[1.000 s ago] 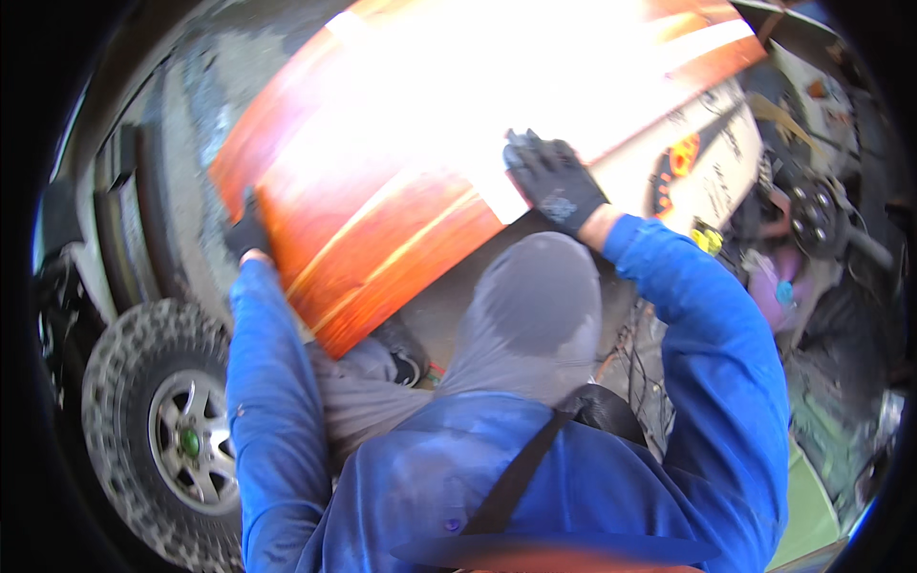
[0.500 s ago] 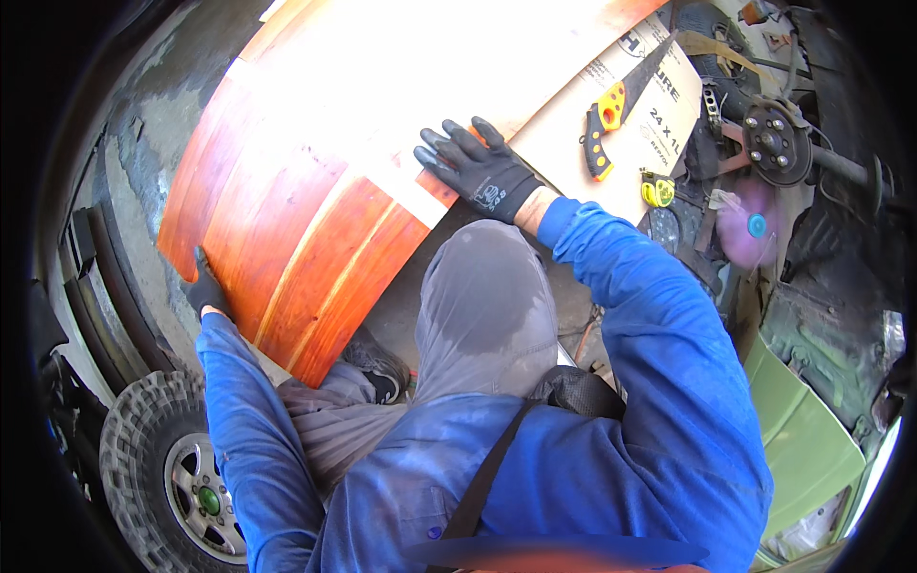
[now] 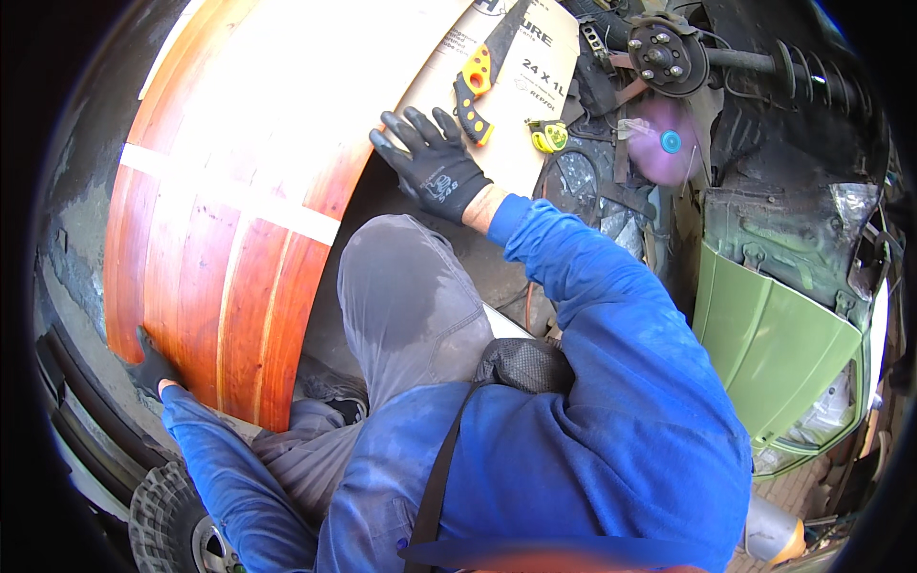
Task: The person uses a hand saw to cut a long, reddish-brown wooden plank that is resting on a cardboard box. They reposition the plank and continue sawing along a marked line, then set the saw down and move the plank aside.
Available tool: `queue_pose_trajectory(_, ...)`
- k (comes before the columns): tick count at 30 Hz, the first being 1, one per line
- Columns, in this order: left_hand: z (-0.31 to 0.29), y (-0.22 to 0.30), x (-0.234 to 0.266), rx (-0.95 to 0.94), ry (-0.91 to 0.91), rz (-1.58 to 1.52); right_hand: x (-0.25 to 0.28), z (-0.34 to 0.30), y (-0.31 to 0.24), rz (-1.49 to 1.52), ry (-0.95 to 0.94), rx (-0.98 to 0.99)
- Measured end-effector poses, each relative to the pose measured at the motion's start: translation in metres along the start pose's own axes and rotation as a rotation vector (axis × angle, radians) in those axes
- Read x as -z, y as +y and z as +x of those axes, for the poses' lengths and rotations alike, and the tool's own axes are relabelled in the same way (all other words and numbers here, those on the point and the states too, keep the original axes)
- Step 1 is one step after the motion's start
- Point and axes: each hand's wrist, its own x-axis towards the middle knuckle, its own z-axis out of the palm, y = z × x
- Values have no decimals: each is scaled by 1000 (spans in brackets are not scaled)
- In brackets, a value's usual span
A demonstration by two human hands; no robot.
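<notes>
A large panel of reddish-brown wood strips [image 3: 258, 315] lies in front of me on the left, its far part washed out by bright light. Pale bands cross it. My left hand [image 3: 151, 365], in a dark glove, grips the panel's near-left edge; its thumb rests on top and the other fingers are mostly hidden. Beside the panel's right edge, my gloved right hand [image 3: 428, 164] is open with fingers spread and nothing held. Just beyond it, a handsaw [image 3: 476, 91] with a yellow and black handle lies on a flat cardboard sheet [image 3: 521, 105].
A yellow tape measure [image 3: 547, 136] sits at the cardboard's near corner. Farther right are a wheel hub [image 3: 667, 55], a purple disc [image 3: 659, 141] and a green vehicle panel [image 3: 769, 334]. A wheel with a knobbly tyre [image 3: 162, 520] stands at lower left.
The view has swung right, so everything sits farther left. The panel now lies more lengthwise. My right hand has come off its edge; my left hand still grips it.
</notes>
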Motion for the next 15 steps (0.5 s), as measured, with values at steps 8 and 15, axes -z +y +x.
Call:
queue_pose_trajectory(8, 32, 45, 17, -304, 69, 365, 23, -4, 9, 32, 55, -117)
queue_pose_trajectory(15, -68, 111, 63, -810, -313, 538, 114, -62, -7, 140, -222, -282)
